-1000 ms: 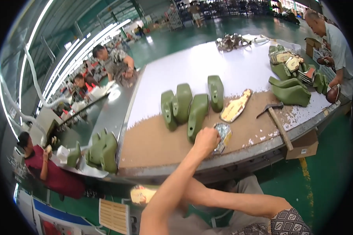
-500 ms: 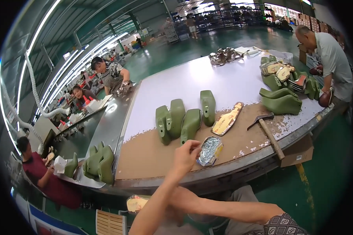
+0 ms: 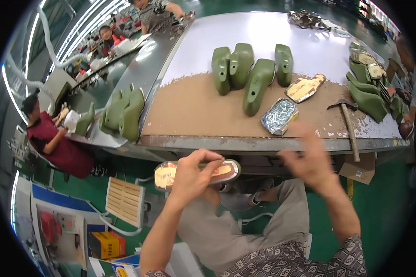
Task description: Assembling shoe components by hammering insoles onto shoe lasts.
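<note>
Above my lap lies a green shoe last with a yellowish, printed insole board (image 3: 164,175) facing up. My left hand (image 3: 194,177) is over its middle, thumb and fingertips pinched together at the board; whatever they pinch is too small to make out. My right hand (image 3: 312,159) is raised at the table's front edge, blurred, its thumb apart from its fingers and nothing visible in it. Just beyond it on the table stands a small box of metal nails (image 3: 280,116). Farther right, a hammer (image 3: 349,124) lies with its wooden handle over the edge.
Several green lasts (image 3: 259,85) stand mid-table, beside another board-covered last (image 3: 305,87). More lasts (image 3: 367,97) crowd the right end. Others (image 3: 125,113) stand on the metal bench at left, where a co-worker (image 3: 55,138) sits. A slatted stool (image 3: 124,201) is at my left.
My left hand has come back from the nail box to the board-covered last. My right hand has left the lap area and risen to the right. The view has tilted down.
</note>
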A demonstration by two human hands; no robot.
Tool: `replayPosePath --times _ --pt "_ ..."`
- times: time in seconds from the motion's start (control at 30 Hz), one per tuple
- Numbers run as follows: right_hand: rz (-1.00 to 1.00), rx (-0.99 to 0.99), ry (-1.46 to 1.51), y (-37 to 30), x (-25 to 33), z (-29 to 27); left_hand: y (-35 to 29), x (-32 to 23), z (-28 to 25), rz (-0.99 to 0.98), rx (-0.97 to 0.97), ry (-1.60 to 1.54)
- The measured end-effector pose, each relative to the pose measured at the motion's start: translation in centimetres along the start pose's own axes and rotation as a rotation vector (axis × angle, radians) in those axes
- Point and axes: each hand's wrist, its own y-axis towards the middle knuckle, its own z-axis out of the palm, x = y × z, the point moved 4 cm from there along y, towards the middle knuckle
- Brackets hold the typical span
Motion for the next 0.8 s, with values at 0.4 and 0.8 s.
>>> replayPosePath --times 0.4,0.8 --pt "0.477 0.116 -0.73 -8.2 -19.3 -10.4 -0.3 -0.5 0.8 0.032 0.141 0.204" --pt "0.112 0.3 0.41 -4.4 3.5 -4.9 -0.6 0.0 0.6 0.147 0.113 0.272"
